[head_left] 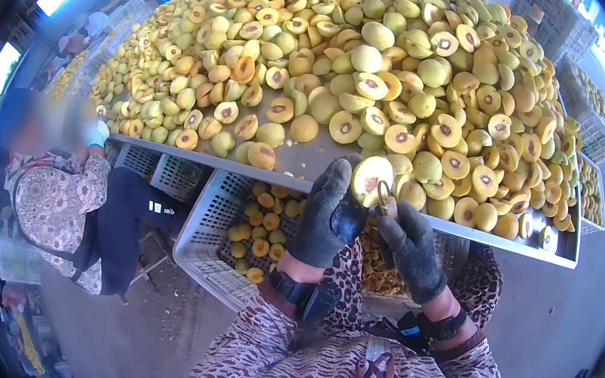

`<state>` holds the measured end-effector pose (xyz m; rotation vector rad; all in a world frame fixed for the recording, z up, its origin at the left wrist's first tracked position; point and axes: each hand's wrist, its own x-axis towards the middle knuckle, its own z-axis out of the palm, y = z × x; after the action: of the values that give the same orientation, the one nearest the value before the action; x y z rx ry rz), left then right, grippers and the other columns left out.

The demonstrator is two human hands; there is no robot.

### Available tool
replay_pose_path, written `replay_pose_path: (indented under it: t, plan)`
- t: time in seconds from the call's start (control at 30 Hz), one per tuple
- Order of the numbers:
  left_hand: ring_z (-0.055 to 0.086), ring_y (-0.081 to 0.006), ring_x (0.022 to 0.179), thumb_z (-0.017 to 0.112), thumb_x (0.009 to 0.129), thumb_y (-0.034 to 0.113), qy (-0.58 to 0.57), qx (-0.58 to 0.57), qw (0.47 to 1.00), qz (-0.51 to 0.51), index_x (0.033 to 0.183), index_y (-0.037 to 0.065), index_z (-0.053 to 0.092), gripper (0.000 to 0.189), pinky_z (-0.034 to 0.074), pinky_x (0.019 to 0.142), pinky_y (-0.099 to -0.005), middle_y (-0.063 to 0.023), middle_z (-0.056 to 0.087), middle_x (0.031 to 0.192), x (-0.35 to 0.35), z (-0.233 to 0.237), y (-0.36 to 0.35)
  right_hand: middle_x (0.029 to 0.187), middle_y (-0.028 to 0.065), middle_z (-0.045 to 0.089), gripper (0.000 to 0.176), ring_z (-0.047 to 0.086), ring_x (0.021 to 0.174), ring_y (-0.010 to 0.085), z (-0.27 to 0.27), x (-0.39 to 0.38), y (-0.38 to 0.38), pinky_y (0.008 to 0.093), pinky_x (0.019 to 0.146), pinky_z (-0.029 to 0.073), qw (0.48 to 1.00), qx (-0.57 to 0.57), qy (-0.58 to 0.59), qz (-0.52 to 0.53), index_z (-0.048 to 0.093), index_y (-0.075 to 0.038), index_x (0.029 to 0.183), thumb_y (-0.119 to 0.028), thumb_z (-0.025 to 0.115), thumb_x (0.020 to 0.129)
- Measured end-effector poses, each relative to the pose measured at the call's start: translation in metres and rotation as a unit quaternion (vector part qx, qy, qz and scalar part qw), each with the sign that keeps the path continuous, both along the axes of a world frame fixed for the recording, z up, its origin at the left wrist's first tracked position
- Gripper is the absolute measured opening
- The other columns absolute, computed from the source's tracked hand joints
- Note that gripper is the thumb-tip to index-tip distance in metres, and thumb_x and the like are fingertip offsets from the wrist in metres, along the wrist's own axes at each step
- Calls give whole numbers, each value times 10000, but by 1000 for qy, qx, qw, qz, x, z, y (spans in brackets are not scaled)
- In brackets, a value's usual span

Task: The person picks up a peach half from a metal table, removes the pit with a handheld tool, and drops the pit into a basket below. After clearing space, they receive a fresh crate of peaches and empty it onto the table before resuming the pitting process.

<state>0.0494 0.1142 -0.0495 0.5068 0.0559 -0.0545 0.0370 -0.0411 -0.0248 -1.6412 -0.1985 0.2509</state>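
Note:
My left hand [324, 217], in a dark work glove, is closed around a halved yellow peach [371, 176] just above the front edge of the metal table. The cut face with its brownish centre is turned towards me. My right hand [412, 250], also gloved, grips a pitting tool [388, 205] with a pale handle and a thin metal loop. The loop is against the cut face, near the centre of the peach half. A large heap of peach halves [376, 63] lies on the table behind both hands.
The metal table's rim [260, 171] runs in front of me. Below stand a grey crate [203, 241] with peach halves and a container of brownish scraps [383, 269]. A seated person [62, 199] works at left. Stacked crates [587, 109] stand at right.

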Motion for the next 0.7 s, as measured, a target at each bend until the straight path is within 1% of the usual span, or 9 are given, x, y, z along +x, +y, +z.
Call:
replay_pose_path:
  t: [0.1, 0.17, 0.3, 0.37, 0.4, 0.5, 0.53, 0.57, 0.7]
  plan:
    - [587, -186, 1112, 427, 1045, 253, -26, 54, 998, -4, 1253, -7, 526, 347, 478, 950, -313, -107, 594, 1219, -6, -3, -3, 692, 2, 524, 142, 474, 660, 82, 1, -2, -3, 269, 606, 430, 996, 33, 85, 18, 581, 15, 942, -127, 594, 951]
    - [585, -197, 1122, 425, 1044, 255, -39, 62, 997, 3, 1262, -15, 524, 361, 475, 965, -324, -117, 589, 1235, -9, -2, -10, 707, 19, 544, 156, 491, 677, 75, -4, -7, -3, 281, 599, 434, 997, -63, -47, -8, 587, 18, 939, -138, 600, 949]
    - [580, -227, 1148, 424, 1038, 275, -55, 65, 995, 48, 1279, -34, 523, 404, 463, 1007, -358, -150, 587, 1255, -12, -3, -23, 699, 77, 567, 162, 517, 662, 113, -21, -7, -3, 310, 601, 445, 994, -83, -72, -27, 588, 21, 947, -138, 615, 937]
    - [582, -233, 1144, 420, 1038, 279, -67, 48, 996, 46, 1262, -34, 535, 402, 463, 1011, -368, -153, 596, 1239, -9, -9, -26, 698, 169, 585, 150, 581, 610, 258, -28, -12, -1, 368, 591, 460, 983, -85, -160, -34, 574, 11, 978, -127, 612, 931]
    - [585, -238, 1141, 417, 1037, 284, -66, 28, 996, 44, 1244, -33, 548, 401, 464, 1015, -378, -156, 605, 1222, -12, -12, -28, 698, 169, 585, 150, 581, 610, 258, -29, -13, -2, 368, 591, 460, 983, -82, -159, -34, 574, 11, 978, -127, 612, 931]
    - [644, -219, 964, 380, 1057, 310, -45, 152, 983, 95, 1049, -13, 609, 396, 520, 906, -358, -133, 658, 1039, -19, -1, -43, 744, 243, 606, 162, 597, 717, 470, -33, -25, -10, 457, 577, 463, 965, -114, -234, -15, 521, 0, 1041, -115, 576, 940]
    - [653, -210, 920, 373, 1061, 313, -66, 244, 961, 114, 1014, -8, 612, 403, 536, 866, -342, -126, 666, 995, -16, 1, -47, 729, 236, 603, 172, 605, 695, 453, -36, -25, -14, 465, 569, 453, 957, -130, -257, -19, 517, 9, 1035, -122, 577, 941]
    - [659, -192, 846, 368, 1066, 309, -49, 159, 982, 93, 956, -1, 620, 415, 553, 790, -311, -113, 672, 924, -13, 4, -52, 722, 235, 601, 176, 603, 688, 450, -38, -26, -18, 467, 563, 448, 956, -120, -266, -19, 515, 10, 1038, -123, 578, 940]
    - [651, -164, 735, 430, 1043, 357, 12, 158, 984, 79, 884, -4, 646, 450, 544, 714, -287, -99, 676, 840, -16, 7, -70, 721, 226, 605, 155, 600, 659, 436, -36, -37, -38, 463, 550, 439, 943, -160, -291, -33, 526, 12, 1022, -102, 579, 931]
